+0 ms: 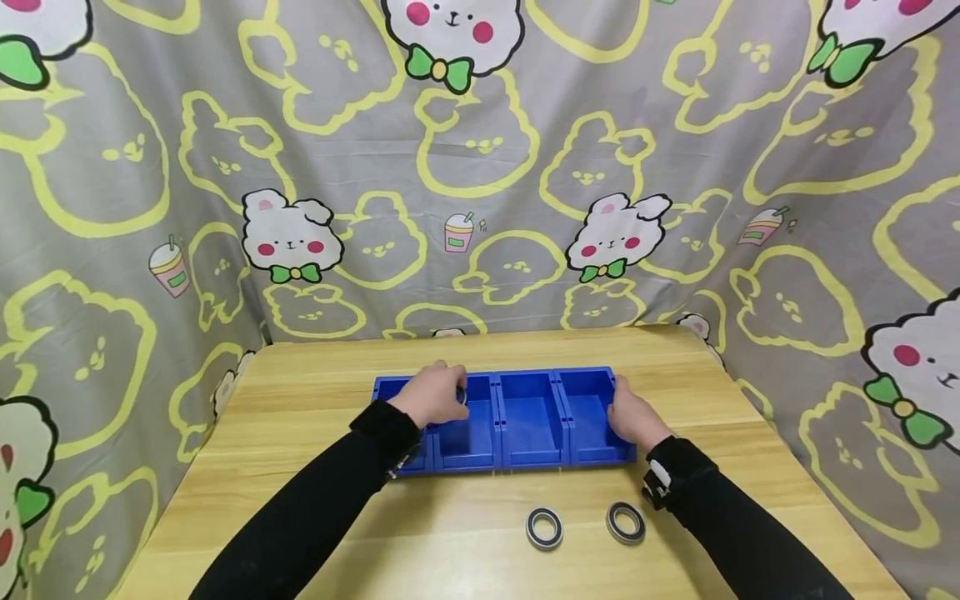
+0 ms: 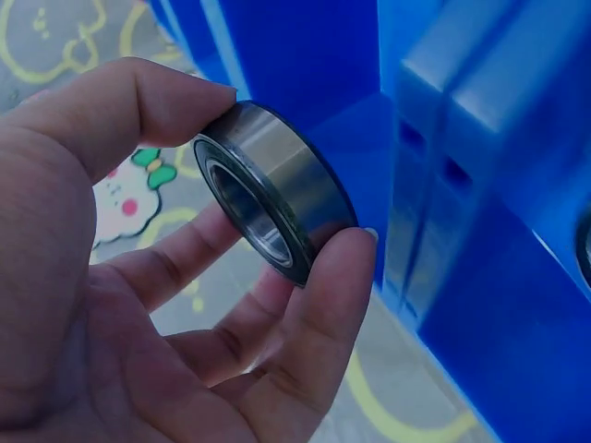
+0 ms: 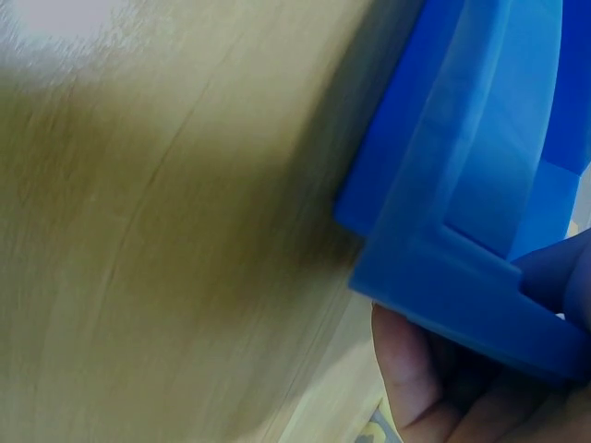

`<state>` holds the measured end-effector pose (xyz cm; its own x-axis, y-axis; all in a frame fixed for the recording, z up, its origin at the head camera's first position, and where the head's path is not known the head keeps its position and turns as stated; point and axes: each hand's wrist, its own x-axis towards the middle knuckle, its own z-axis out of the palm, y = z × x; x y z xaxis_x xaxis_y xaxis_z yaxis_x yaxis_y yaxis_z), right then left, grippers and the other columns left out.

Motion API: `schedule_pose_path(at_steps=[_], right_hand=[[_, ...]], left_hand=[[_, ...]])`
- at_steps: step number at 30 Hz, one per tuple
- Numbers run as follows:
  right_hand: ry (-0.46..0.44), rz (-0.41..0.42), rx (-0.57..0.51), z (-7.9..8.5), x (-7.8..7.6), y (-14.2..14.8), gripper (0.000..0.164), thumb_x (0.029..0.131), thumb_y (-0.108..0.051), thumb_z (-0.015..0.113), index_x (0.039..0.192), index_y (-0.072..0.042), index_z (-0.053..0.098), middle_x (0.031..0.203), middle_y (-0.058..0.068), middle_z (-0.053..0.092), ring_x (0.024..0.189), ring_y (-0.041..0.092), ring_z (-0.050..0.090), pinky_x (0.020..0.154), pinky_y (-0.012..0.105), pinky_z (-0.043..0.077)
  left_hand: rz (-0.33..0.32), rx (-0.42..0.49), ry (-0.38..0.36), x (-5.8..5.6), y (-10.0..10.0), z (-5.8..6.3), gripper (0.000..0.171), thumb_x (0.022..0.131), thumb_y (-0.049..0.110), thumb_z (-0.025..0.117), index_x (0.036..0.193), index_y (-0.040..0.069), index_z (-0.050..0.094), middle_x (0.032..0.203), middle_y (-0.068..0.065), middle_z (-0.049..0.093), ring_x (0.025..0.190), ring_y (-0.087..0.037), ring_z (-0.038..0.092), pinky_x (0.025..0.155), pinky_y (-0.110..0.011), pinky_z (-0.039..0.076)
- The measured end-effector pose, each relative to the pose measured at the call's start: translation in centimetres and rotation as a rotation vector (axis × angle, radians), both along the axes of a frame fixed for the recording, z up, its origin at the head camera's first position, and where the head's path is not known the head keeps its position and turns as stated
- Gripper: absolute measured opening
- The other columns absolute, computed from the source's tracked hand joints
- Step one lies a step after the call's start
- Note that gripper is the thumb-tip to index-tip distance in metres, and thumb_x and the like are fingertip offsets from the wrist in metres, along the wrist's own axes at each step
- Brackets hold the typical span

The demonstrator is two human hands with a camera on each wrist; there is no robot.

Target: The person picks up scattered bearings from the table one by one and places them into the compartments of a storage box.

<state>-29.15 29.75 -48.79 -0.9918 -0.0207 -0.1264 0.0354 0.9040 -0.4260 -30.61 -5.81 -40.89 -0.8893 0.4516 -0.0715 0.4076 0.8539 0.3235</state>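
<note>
Left hand pinches the metal ring by its edge, over the blue bin's second slot from left. I'd lower it gently, clear of the divider; right hand, gripping the bin's end, can steady things.

Head cam: bright, even light, apparently from above. Diffuse shadow on the counter by the near left corner of the blue bins. Left sleeve reads near-black, little detail. Wide-angle stretch on the drape toward the sides. Left wrist: dimmer, cool cast, highlight on the bearing's metal band, drape behind softer. Right wrist: dim, blown-out glare on the counter well away from the bins, soft-edged shadow beside them, wood grain mushy.
</note>
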Motion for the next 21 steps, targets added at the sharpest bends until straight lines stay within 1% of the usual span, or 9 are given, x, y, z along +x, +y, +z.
schedule_pose_path(at_steps=[3, 7, 10, 12, 14, 16, 17, 19, 21], right_hand=[[0.01, 0.007, 0.005, 0.0, 0.1, -0.2, 0.06, 0.1, -0.004, 0.042, 0.145, 0.02, 0.009, 0.111, 0.045, 0.057, 0.091, 0.04, 0.067, 0.08, 0.053, 0.053], [0.003, 0.001, 0.003, 0.2, 0.2, -0.3, 0.061, 0.101, -0.004, 0.042, 0.146, 0.019, 0.008, 0.101, 0.039, 0.061, 0.083, 0.037, 0.067, 0.075, 0.051, 0.053], [-0.002, -0.007, 0.001, 0.4, 0.2, -0.3, 0.061, 0.101, -0.005, 0.042, 0.146, 0.018, 0.008, 0.096, 0.036, 0.062, 0.08, 0.033, 0.065, 0.072, 0.05, 0.053], [-0.002, -0.01, 0.004, 0.4, 0.2, -0.3, 0.062, 0.101, -0.005, 0.041, 0.147, 0.018, 0.007, 0.1, 0.037, 0.062, 0.082, 0.034, 0.065, 0.074, 0.05, 0.053], [-0.001, -0.011, 0.009, 0.5, 0.2, -0.4, 0.061, 0.101, -0.005, 0.041, 0.146, 0.019, 0.008, 0.107, 0.041, 0.059, 0.087, 0.036, 0.066, 0.078, 0.052, 0.053], [-0.007, -0.017, 0.008, 0.5, 0.3, -0.5, 0.061, 0.101, -0.005, 0.041, 0.147, 0.018, 0.008, 0.112, 0.043, 0.057, 0.091, 0.038, 0.066, 0.08, 0.053, 0.052], [-0.01, -0.019, 0.005, 0.6, 0.3, -0.5, 0.061, 0.101, -0.005, 0.041, 0.147, 0.018, 0.008, 0.114, 0.044, 0.057, 0.092, 0.038, 0.066, 0.081, 0.053, 0.052], [-0.013, -0.024, 0.001, 0.6, 0.3, -0.6, 0.061, 0.101, -0.005, 0.042, 0.147, 0.018, 0.009, 0.113, 0.043, 0.057, 0.091, 0.037, 0.066, 0.08, 0.052, 0.052], [-0.013, -0.025, 0.003, 0.6, 0.3, -0.6, 0.061, 0.101, -0.005, 0.042, 0.147, 0.018, 0.008, 0.108, 0.041, 0.06, 0.087, 0.035, 0.066, 0.078, 0.051, 0.053]], left_hand=[[-0.029, -0.027, 0.015, -0.5, 1.2, -0.8, 0.036, 0.08, 0.019, 0.082, 0.111, 0.011, 0.066, 0.1, -0.007, 0.057, 0.083, -0.02, 0.052, 0.077, -0.035, 0.048], [-0.066, -0.053, 0.039, -0.9, 2.5, -1.9, 0.035, 0.078, 0.016, 0.084, 0.11, 0.01, 0.069, 0.101, -0.007, 0.06, 0.084, -0.021, 0.056, 0.077, -0.035, 0.05], [-0.079, -0.087, 0.064, -1.2, 3.1, -3.1, 0.03, 0.078, 0.015, 0.084, 0.104, 0.012, 0.069, 0.102, -0.007, 0.061, 0.087, -0.022, 0.058, 0.075, -0.034, 0.051], [-0.076, -0.115, 0.069, -1.4, 3.5, -3.8, 0.026, 0.079, 0.015, 0.084, 0.099, 0.013, 0.069, 0.101, -0.006, 0.061, 0.088, -0.022, 0.059, 0.074, -0.034, 0.051], [-0.073, -0.14, 0.069, -1.6, 3.7, -4.4, 0.024, 0.079, 0.015, 0.084, 0.098, 0.013, 0.069, 0.1, -0.006, 0.062, 0.089, -0.023, 0.061, 0.074, -0.034, 0.052], [-0.071, -0.153, 0.061, -1.6, 3.8, -4.6, 0.027, 0.079, 0.014, 0.084, 0.102, 0.011, 0.071, 0.102, -0.008, 0.064, 0.094, -0.026, 0.063, 0.077, -0.036, 0.053], [-0.071, -0.164, 0.062, -1.7, 3.9, -4.7, 0.031, 0.079, 0.014, 0.084, 0.107, 0.011, 0.071, 0.105, -0.008, 0.065, 0.097, -0.026, 0.064, 0.079, -0.036, 0.054], [-0.069, -0.178, 0.063, -1.7, 4.0, -4.7, 0.04, 0.078, 0.015, 0.084, 0.116, 0.01, 0.071, 0.112, -0.011, 0.066, 0.104, -0.028, 0.064, 0.084, -0.038, 0.055], [-0.062, -0.183, 0.065, -1.7, 4.1, -4.8, 0.046, 0.078, 0.015, 0.085, 0.121, 0.009, 0.07, 0.117, -0.012, 0.066, 0.107, -0.03, 0.064, 0.086, -0.039, 0.055]])
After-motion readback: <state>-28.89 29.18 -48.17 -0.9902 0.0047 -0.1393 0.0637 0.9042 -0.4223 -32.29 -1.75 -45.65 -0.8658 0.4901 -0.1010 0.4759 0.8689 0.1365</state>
